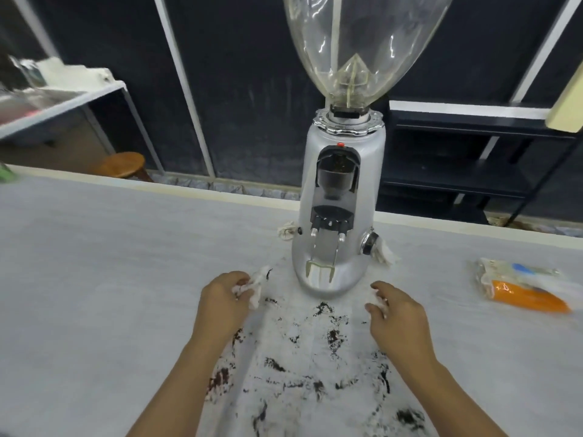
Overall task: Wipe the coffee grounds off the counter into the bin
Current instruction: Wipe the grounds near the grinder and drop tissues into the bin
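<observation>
Between both hands [225, 294] [396, 313], coffee grounds [315, 348], on counter [94, 263]

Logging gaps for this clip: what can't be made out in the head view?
- Bin: not in the head view at all.
- Tissue in the left hand: fingers hide most of it.
- Right hand: fingers cover whatever white scrap it touches.
- Orange packet: blurred, label unreadable.
- Shelf, far left: contents blurred.

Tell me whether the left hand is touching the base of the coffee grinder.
Apart. The head view shows the left hand clutching a crumpled white tissue, with bare counter visible between it and the coffee grinder base.
</observation>
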The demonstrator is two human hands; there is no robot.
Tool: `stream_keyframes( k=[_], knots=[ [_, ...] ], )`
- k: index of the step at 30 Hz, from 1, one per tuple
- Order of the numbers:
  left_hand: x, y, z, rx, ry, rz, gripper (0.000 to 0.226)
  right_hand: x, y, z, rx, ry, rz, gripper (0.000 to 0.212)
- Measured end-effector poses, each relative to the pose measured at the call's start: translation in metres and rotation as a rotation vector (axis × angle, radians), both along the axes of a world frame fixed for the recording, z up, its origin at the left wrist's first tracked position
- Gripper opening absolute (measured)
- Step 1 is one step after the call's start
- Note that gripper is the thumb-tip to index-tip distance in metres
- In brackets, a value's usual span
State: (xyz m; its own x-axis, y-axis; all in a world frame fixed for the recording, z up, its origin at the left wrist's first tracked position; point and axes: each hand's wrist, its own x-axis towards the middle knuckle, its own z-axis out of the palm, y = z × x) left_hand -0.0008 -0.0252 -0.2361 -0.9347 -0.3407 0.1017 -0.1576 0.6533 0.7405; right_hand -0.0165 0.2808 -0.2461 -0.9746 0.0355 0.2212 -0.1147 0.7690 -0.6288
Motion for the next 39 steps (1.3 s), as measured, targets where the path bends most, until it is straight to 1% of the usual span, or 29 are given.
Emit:
stream_keyframes(
  k=[3,5,8,12,17,21,25,28,31,33,35,39],
  knots=[
    [0.042,-0.013,0.008,0.102,0.010,0.044,0.022,0.033,-0.022,0.013,-0.012,-0.040,0.060,0.042],
    [0.073,-0.025,0.013,0.129,0.013,0.044,0.022,0.057,-0.040,0.020,-0.008,-0.038,0.116,0.038],
    [0.124,-0.047,0.016,0.179,0.003,0.068,0.022,0.097,-0.072,0.030,-0.023,-0.090,0.197,0.034],
    [0.205,-0.086,0.011,0.229,-0.016,0.116,0.024,0.162,-0.123,0.031,-0.049,-0.125,0.334,0.040],
    [0.315,-0.147,-0.027,0.248,-0.071,0.167,0.021,0.257,-0.191,0.009,-0.107,-0.141,0.486,0.037],
    [0.384,-0.182,-0.071,0.227,-0.170,0.213,0.022,0.314,-0.237,-0.041,-0.075,-0.236,0.605,0.033],
    [0.424,-0.196,-0.137,0.241,-0.281,0.246,0.018,0.348,-0.267,-0.114,-0.028,-0.359,0.661,0.032],
    [0.435,-0.194,-0.214,0.247,-0.353,0.248,0.020,0.357,-0.276,-0.195,0.014,-0.472,0.678,0.034],
    [0.440,-0.190,-0.310,0.274,-0.398,0.265,0.021,0.357,-0.285,-0.290,0.078,-0.567,0.681,0.035],
    [0.438,-0.185,-0.381,0.258,-0.407,0.285,0.021,0.351,-0.292,-0.361,0.124,-0.608,0.694,0.032],
    [0.436,-0.178,-0.456,0.203,-0.375,0.295,0.020,0.344,-0.298,-0.438,0.185,-0.626,0.730,0.027],
    [0.434,-0.164,-0.597,0.051,-0.370,0.310,0.013,0.338,-0.308,-0.590,0.271,-0.610,0.768,0.024]
  ],
)
